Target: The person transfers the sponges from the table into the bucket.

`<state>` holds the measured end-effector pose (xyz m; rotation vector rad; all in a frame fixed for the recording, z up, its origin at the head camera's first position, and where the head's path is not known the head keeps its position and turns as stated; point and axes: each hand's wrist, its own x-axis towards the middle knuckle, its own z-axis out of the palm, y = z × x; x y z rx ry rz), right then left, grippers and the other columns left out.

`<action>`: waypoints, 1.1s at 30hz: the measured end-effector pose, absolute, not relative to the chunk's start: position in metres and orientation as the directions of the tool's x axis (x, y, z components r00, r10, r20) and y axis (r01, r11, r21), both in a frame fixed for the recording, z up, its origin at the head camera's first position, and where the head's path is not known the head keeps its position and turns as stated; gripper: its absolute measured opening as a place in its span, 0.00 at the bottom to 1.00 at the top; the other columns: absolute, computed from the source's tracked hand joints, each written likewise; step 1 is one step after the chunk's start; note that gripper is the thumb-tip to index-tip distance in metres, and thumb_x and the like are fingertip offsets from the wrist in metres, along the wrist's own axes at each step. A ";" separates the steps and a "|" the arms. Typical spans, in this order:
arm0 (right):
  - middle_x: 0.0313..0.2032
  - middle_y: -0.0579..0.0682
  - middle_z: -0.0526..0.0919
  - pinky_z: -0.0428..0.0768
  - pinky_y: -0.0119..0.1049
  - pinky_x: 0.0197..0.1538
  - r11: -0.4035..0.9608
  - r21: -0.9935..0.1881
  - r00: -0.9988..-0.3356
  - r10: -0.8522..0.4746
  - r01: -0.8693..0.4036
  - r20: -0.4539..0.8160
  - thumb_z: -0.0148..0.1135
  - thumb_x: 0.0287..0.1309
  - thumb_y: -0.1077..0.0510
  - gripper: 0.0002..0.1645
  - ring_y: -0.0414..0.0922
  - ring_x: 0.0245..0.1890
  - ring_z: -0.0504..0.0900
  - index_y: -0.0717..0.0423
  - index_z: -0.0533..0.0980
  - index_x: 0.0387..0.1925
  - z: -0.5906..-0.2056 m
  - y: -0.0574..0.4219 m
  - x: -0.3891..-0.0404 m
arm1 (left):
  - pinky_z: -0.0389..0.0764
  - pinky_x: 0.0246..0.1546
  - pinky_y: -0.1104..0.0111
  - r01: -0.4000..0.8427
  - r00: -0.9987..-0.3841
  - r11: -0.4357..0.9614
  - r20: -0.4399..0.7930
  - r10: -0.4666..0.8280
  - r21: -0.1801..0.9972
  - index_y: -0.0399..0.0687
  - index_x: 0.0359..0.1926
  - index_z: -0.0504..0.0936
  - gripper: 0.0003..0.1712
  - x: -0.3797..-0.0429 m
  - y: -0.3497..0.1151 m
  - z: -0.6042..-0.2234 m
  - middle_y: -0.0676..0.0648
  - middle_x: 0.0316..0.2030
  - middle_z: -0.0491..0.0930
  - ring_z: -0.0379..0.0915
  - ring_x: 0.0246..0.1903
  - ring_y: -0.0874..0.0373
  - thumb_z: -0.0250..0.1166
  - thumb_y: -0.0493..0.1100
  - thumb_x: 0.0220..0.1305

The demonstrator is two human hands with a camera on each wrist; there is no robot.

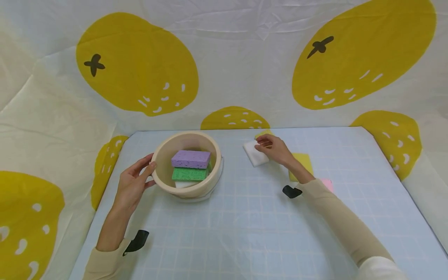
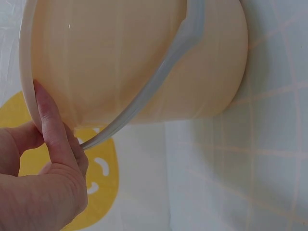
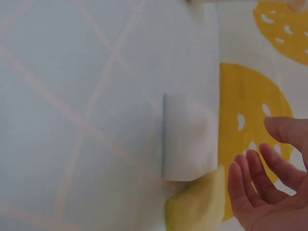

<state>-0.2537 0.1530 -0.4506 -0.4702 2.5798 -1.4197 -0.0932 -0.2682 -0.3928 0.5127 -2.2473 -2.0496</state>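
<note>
A cream bucket (image 1: 162, 163) with a light grey handle (image 2: 144, 91) stands on the left of the table. Inside it lie a purple sponge (image 1: 191, 159), a green sponge (image 1: 189, 174) and a white block (image 1: 185, 184). My left hand (image 1: 132, 182) pinches the bucket's rim at its left side, thumb and fingers on either side of the wall. Over a white sponge (image 1: 254, 154) hovers my right hand (image 1: 275, 149), fingers loosely bent and apart from it, as the right wrist view shows. A yellow sponge (image 3: 197, 204) lies beside the white one.
Near the right forearm lie another yellow piece (image 1: 303, 165) and a pink piece (image 1: 328, 184), partly hidden by the sleeve. The table (image 1: 224, 233) has a pale blue checked cover. A white cloth with yellow fruit shapes (image 1: 140, 62) hangs behind and at the sides.
</note>
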 end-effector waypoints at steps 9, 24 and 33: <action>0.54 0.66 0.81 0.80 0.53 0.61 0.548 -0.809 -0.956 -0.288 -0.211 0.054 0.67 0.68 0.59 0.23 0.60 0.54 0.80 0.70 0.75 0.58 -0.471 0.158 -0.248 | 0.86 0.41 0.71 -0.202 -0.943 0.058 -0.178 -0.281 0.978 0.48 0.72 0.74 0.36 -0.095 -0.268 -0.394 0.47 0.65 0.72 0.77 0.43 0.61 0.70 0.53 0.67; 0.59 0.74 0.75 0.73 0.58 0.65 0.718 -0.590 -0.918 -0.381 -0.369 0.110 0.68 0.66 0.62 0.34 0.65 0.59 0.74 0.79 0.67 0.65 -0.476 0.142 -0.237 | 0.86 0.42 0.71 -0.207 -0.943 0.060 -0.183 -0.279 0.976 0.48 0.72 0.74 0.36 -0.094 -0.268 -0.394 0.46 0.66 0.71 0.77 0.46 0.60 0.70 0.54 0.68; 0.61 0.73 0.73 0.76 0.56 0.63 0.767 -0.555 -0.929 -0.369 -0.323 0.030 0.68 0.67 0.61 0.39 0.63 0.57 0.74 0.76 0.62 0.70 -0.467 0.131 -0.235 | 0.86 0.42 0.71 -0.220 -0.939 0.063 -0.194 -0.284 0.973 0.50 0.72 0.74 0.36 -0.095 -0.269 -0.393 0.46 0.67 0.71 0.76 0.47 0.59 0.69 0.54 0.68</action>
